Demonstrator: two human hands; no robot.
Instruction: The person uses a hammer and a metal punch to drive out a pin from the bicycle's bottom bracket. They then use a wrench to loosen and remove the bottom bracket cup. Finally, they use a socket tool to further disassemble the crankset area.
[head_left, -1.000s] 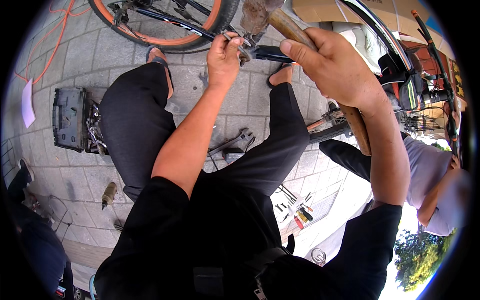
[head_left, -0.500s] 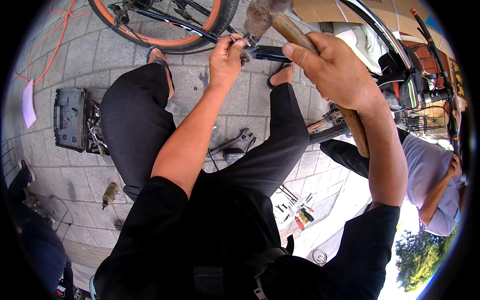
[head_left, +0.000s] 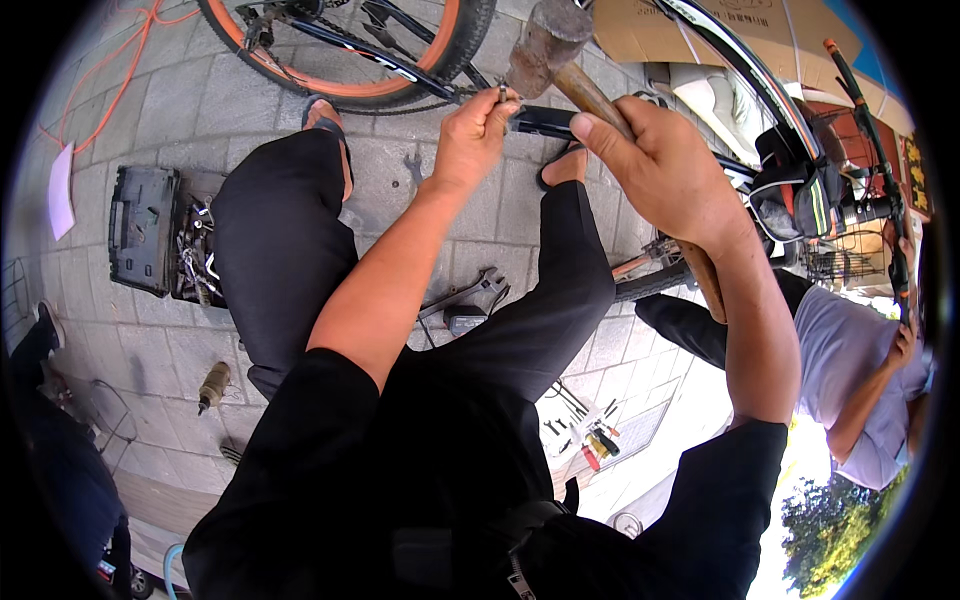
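My left hand [head_left: 470,140] is closed on a small metal piece [head_left: 502,94] at the lower frame of a black bicycle [head_left: 400,65] with orange rims. My right hand [head_left: 660,170] grips a hammer by its wooden handle [head_left: 590,93]. The rusty steel hammer head [head_left: 550,45] is just above and right of my left fingertips, over the bicycle, and hides part of the joint beneath. Whether the head touches the metal piece I cannot tell. Below my hands, a small spanner [head_left: 413,170] and a large adjustable wrench [head_left: 465,288] lie on the paving.
An open black toolbox [head_left: 145,230] is left of my legs; assorted tools [head_left: 590,435] lie at lower right. A co-worker [head_left: 850,370] in a pale shirt holds another bicycle's handlebar [head_left: 865,120]. Cardboard [head_left: 760,50] stands behind; an orange cable [head_left: 110,80] lies upper left.
The view has shifted slightly. My left hand and the hammer head appear a little farther right, and my right hand sits slightly lower. Both keep their hold.
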